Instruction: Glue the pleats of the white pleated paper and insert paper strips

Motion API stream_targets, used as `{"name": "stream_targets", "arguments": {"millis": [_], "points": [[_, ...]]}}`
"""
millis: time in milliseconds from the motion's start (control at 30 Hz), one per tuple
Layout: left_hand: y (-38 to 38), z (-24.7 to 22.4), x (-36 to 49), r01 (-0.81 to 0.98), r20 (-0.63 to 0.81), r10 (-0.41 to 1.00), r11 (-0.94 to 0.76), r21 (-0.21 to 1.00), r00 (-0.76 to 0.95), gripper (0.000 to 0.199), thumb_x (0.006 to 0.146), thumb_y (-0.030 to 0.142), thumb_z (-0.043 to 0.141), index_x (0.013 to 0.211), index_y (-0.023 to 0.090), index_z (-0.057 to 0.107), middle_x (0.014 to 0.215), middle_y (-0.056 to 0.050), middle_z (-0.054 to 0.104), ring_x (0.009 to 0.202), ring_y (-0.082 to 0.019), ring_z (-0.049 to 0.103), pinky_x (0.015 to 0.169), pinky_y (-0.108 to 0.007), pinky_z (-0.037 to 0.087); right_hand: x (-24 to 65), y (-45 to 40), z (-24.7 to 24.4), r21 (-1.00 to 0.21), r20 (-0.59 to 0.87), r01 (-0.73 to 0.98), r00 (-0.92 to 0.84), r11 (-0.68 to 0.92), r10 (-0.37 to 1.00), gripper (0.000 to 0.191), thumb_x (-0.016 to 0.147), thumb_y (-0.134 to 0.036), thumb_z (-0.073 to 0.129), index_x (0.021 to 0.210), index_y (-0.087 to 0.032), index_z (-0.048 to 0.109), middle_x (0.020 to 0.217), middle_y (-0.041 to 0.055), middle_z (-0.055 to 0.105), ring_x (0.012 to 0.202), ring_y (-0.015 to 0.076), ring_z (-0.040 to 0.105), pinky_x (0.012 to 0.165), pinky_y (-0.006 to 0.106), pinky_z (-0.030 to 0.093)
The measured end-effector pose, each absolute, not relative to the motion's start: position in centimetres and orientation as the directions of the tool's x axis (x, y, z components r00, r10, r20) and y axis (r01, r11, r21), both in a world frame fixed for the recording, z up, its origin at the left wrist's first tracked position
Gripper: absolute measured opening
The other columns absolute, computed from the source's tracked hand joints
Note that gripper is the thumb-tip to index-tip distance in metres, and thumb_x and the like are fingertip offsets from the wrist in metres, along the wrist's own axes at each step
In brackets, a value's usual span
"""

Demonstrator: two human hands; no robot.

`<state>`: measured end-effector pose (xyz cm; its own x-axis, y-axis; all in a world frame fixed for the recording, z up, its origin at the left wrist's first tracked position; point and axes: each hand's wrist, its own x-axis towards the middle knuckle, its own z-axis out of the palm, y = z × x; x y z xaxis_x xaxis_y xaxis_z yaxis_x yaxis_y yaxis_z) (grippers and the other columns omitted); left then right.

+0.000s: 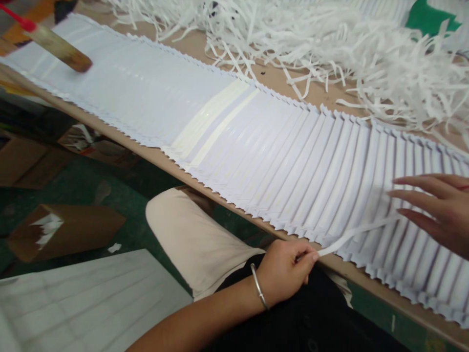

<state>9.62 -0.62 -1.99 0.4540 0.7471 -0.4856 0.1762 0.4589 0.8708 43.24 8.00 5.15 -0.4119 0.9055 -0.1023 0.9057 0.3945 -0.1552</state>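
Note:
My left hand (287, 269), with a metal bangle at the wrist, pinches one end of a narrow white strip (351, 234) at the table's front edge. The strip stretches up to the right over a long row of overlapping pleated white sheets (293, 161). Near the strip's far end, my right hand (436, 208) hovers over the pleats with its fingers apart. A glue bottle (60, 49) with a red nozzle lies on the sheets at the far left.
Tangled white strips (311, 49) cover the back of the brown table (190, 44), beside a green piece (430, 19). Below the front edge are a cardboard box (84, 232) with white scraps and a pale panel (91, 303) at the lower left.

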Motion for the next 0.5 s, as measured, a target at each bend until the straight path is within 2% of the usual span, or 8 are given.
{"name": "stream_targets", "arguments": {"millis": [33, 67, 100, 167, 233, 300, 333, 500], "points": [[-0.4, -1.7, 10.0, 0.2, -0.428, 0.786, 0.379, 0.904, 0.446, 0.025, 0.1, 0.031, 0.059, 0.079, 0.02, 0.069, 0.056, 0.005, 0.058, 0.049, -0.011, 0.054, 0.054, -0.021, 0.043, 40.8, 7.4, 5.2, -0.179, -0.019, 0.855, -0.498, 0.487, 0.867, 0.031, 0.103, -0.036, 0.055, 0.127, -0.036, 0.073, 0.139, 0.0141, 0.074, 0.128, 0.0389, 0.068, 0.098, 0.059, 0.049], [-0.2, -1.5, 10.4, 0.218, -0.371, 0.819, 0.303, 0.928, 0.437, 0.025, 0.099, 0.03, 0.06, 0.077, 0.02, 0.068, 0.056, 0.004, 0.059, 0.052, -0.012, 0.056, 0.058, -0.022, 0.044, 38.4, 6.8, 5.2, -0.286, 0.05, 0.754, -0.604, 0.591, 0.796, 0.036, 0.104, -0.033, 0.055, 0.138, -0.035, 0.068, 0.14, 0.0125, 0.074, 0.132, 0.0356, 0.066, 0.102, 0.056, 0.049], [0.0, -1.3, 10.7, 0.229, -0.32, 0.846, 0.242, 0.943, 0.425, 0.025, 0.099, 0.03, 0.061, 0.076, 0.021, 0.067, 0.056, 0.004, 0.059, 0.054, -0.013, 0.057, 0.06, -0.023, 0.044, 36.2, 6.3, 5.2, -0.398, 0.042, 0.651, -0.691, 0.646, 0.722, 0.039, 0.104, -0.03, 0.055, 0.142, -0.035, 0.064, 0.138, 0.0107, 0.074, 0.133, 0.0317, 0.066, 0.105, 0.052, 0.049], [0.5, -1.2, 10.9, 0.242, -0.255, 0.884, 0.169, 0.956, 0.391, 0.027, 0.098, 0.029, 0.062, 0.073, 0.021, 0.064, 0.056, 0.004, 0.059, 0.054, -0.013, 0.056, 0.059, -0.023, 0.042, 33.0, 5.7, 4.7, -0.565, -0.02, 0.541, -0.763, 0.622, 0.646, 0.029, 0.105, -0.032, 0.055, 0.129, -0.031, 0.071, 0.12, 0.0084, 0.08, 0.113, 0.0264, 0.074, 0.099, 0.043, 0.054], [0.7, -1.5, 10.7, 0.242, -0.234, 0.908, 0.155, 0.958, 0.347, 0.028, 0.1, 0.031, 0.061, 0.073, 0.022, 0.062, 0.056, 0.005, 0.058, 0.052, -0.012, 0.054, 0.057, -0.023, 0.039, 31.6, 5.9, 4.0, -0.653, -0.158, 0.572, -0.743, 0.496, 0.65, 0.023, 0.106, -0.034, 0.053, 0.102, -0.026, 0.074, 0.093, 0.0057, 0.079, 0.082, 0.0201, 0.074, 0.077, 0.033, 0.055], [0.8, -2.0, 10.2, 0.231, -0.23, 0.922, 0.162, 0.959, 0.31, 0.027, 0.102, 0.032, 0.06, 0.078, 0.021, 0.064, 0.055, 0.005, 0.057, 0.052, -0.012, 0.053, 0.057, -0.023, 0.039, 31.4, 6.9, 3.3, -0.671, -0.257, 0.634, -0.686, 0.385, 0.681, 0.031, 0.106, -0.037, 0.053, 0.083, -0.022, 0.068, 0.074, 0.003, 0.071, 0.063, 0.0154, 0.065, 0.06, 0.027, 0.045], [0.7, -2.3, 9.9, 0.226, -0.231, 0.927, 0.167, 0.96, 0.297, 0.026, 0.103, 0.033, 0.058, 0.081, 0.021, 0.066, 0.056, 0.005, 0.057, 0.052, -0.012, 0.054, 0.057, -0.024, 0.039, 31.4, 7.5, 3.0, -0.668, -0.284, 0.655, -0.664, 0.354, 0.692, 0.034, 0.106, -0.038, 0.054, 0.079, -0.021, 0.066, 0.07, 0.0021, 0.068, 0.059, 0.0144, 0.062, 0.056, 0.026, 0.041], [0.1, -2.8, 8.2, 0.29, -0.228, 0.939, 0.15, 0.945, 0.258, 0.024, 0.105, 0.033, 0.055, 0.09, 0.02, 0.069, 0.06, 0.004, 0.06, 0.056, -0.013, 0.057, 0.059, -0.024, 0.04, 30.9, 9.7, 2.0, -0.582, -0.359, 0.731, -0.624, 0.357, 0.694, 0.029, 0.103, -0.039, 0.058, 0.083, -0.022, 0.07, 0.069, 0.0022, 0.069, 0.062, 0.0155, 0.062, 0.06, 0.026, 0.036]]}}
